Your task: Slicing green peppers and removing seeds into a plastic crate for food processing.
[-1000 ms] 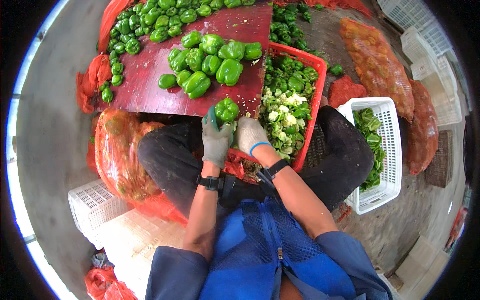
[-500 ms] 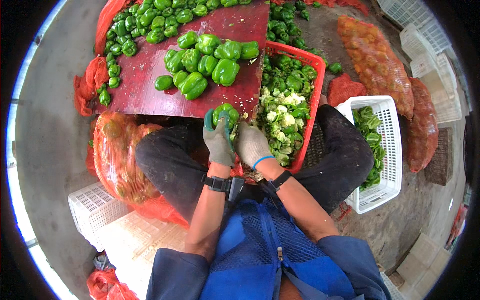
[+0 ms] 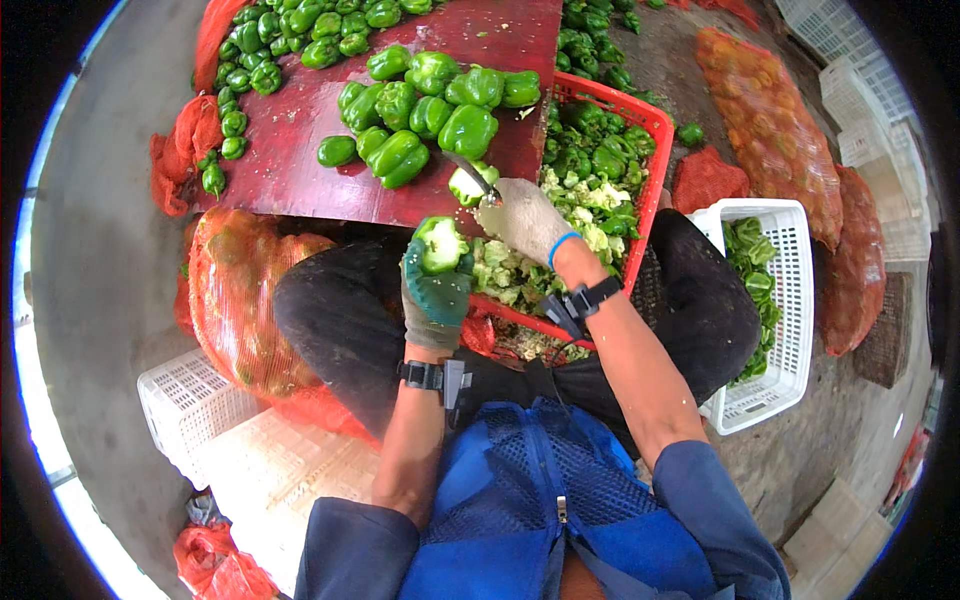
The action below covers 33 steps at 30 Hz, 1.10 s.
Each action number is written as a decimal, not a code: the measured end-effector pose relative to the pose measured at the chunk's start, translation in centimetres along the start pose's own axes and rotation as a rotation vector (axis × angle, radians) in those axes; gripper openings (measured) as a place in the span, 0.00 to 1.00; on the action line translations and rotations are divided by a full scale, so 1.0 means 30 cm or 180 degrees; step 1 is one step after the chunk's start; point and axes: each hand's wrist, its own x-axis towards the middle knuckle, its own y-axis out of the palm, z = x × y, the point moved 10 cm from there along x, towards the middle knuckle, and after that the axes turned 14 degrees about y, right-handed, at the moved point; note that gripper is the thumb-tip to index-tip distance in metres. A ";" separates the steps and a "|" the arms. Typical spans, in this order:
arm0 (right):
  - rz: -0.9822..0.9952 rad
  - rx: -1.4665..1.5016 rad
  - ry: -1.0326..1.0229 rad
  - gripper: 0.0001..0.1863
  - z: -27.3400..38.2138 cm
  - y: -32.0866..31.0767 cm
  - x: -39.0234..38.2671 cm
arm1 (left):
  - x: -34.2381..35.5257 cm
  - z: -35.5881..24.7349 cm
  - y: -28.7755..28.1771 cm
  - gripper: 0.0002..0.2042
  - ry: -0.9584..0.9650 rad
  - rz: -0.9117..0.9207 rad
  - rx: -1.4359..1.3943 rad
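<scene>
My gloved left hand (image 3: 436,300) is closed around a green bell pepper (image 3: 441,245) whose pale inside shows at the cut top. Up and to the right, my gloved right hand (image 3: 532,222) grips a small knife (image 3: 482,176) with a dark, curved blade. A cut-off pepper piece (image 3: 466,188) with a pale face is at the blade, over the near edge of the red board (image 3: 300,185); whether it rests on the knife or is pinched, I cannot tell. Several whole bell peppers (image 3: 397,158) lie grouped on the board just beyond my hands.
A red crate (image 3: 657,140) beside the board holds peppers and pale trimmings. Right of my leg stands a white crate (image 3: 795,300) of green pepper pieces. Full mesh sacks (image 3: 770,130) lie farther right; another sack (image 3: 245,300) leans by my left knee. More peppers (image 3: 300,25) cover the board's far side.
My hands have moved apart. The pepper in my left hand now shows a cut, pale top, and my right hand has gone up and right with the knife and the cut-off piece.
</scene>
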 end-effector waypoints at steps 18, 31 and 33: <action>-0.0471 -0.0506 -0.0881 0.17 -0.012 0.001 -0.463 | -0.025 -0.111 0.125 0.27 0.1261 0.0850 0.1767; -0.0911 -0.0169 -0.0373 0.29 -0.001 -0.040 -0.342 | -0.123 -0.050 0.258 0.21 0.1217 0.1628 0.1977; -0.0908 0.0064 -0.0433 0.30 -0.013 -0.050 -0.342 | -0.187 -0.087 0.341 0.20 0.2510 0.2437 0.3801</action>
